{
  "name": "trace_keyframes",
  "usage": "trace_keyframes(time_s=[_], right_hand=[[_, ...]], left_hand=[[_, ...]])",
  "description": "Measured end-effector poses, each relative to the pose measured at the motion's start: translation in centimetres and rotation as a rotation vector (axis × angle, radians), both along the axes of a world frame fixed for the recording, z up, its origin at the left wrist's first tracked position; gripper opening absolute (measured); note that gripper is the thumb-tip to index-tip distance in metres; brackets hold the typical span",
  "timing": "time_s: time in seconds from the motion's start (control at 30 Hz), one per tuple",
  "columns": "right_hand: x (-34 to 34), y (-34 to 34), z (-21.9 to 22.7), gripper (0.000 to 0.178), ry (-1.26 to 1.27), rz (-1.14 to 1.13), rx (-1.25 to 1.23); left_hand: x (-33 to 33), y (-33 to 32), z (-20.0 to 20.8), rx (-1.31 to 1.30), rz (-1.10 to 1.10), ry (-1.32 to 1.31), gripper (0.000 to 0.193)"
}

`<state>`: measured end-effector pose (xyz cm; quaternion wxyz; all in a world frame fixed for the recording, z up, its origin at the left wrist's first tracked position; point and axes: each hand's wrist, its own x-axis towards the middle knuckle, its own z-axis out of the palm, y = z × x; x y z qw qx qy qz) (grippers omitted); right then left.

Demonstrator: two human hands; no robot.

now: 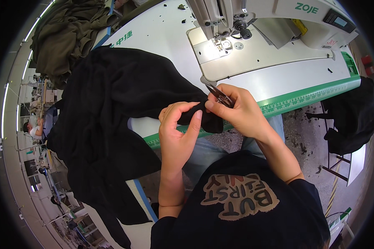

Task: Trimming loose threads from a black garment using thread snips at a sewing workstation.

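Note:
A black garment (141, 79) lies across the left part of the sewing table, and one narrow end of it reaches to my hands at the front edge. My left hand (178, 124) pinches that end between thumb and fingers. In my right hand (237, 108) sits a pair of thread snips (220, 95), its blades pointing up and left. The right thumb and index fingertip also meet at the black cloth, close to the left fingertips. Whatever lies right between the fingertips is too small to make out.
A white sewing machine (278, 10) stands beyond my hands, its metal plate (253, 62) set in the table. A green ruler strip (311, 97) runs along the front edge. Olive cloth (66, 37) is heaped far left. Black cloth (353, 116) hangs at the right. A person (35, 129) is far left.

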<state>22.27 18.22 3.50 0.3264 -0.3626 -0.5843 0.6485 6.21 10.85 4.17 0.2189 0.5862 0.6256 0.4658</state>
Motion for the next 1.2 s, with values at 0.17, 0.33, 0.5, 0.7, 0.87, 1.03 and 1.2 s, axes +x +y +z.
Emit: trace_keyframes(time_s=[0.17,0.33,0.5,0.7,0.87,1.03,1.2], right_hand=[[-0.1,0.0,-0.2,0.017,0.121,0.000,-0.132],[-0.6,-0.4,-0.2,0.014,0.189,-0.056,-0.199],[-1.1,-1.0,-0.1,0.012,0.111,-0.168,-0.030],[-1.5,-0.9,-0.8,0.012,0.233,-0.203,-0.174],[-1.5,-0.8,-1.1,0.012,0.440,-0.173,-0.431],[-1.1,-0.6,-1.1,0.014,0.612,-0.066,-0.591],[-0.9,-0.1,-0.4,0.011,0.369,-0.037,-0.384]], left_hand=[[-0.2,-0.2,0.0,-0.113,0.033,-0.212,0.015],[-0.2,-0.3,-0.2,-0.144,0.038,-0.345,0.016],[-0.3,-0.1,-0.3,-0.160,0.039,-0.295,0.015],[0.0,0.0,-0.8,-0.107,0.030,-0.238,0.012],[0.3,0.1,-1.0,-0.065,0.048,-0.400,0.013],[0.5,0.1,-0.2,-0.133,-0.018,-0.693,0.014],[-0.4,0.1,0.1,-0.138,-0.068,-0.672,0.014]])
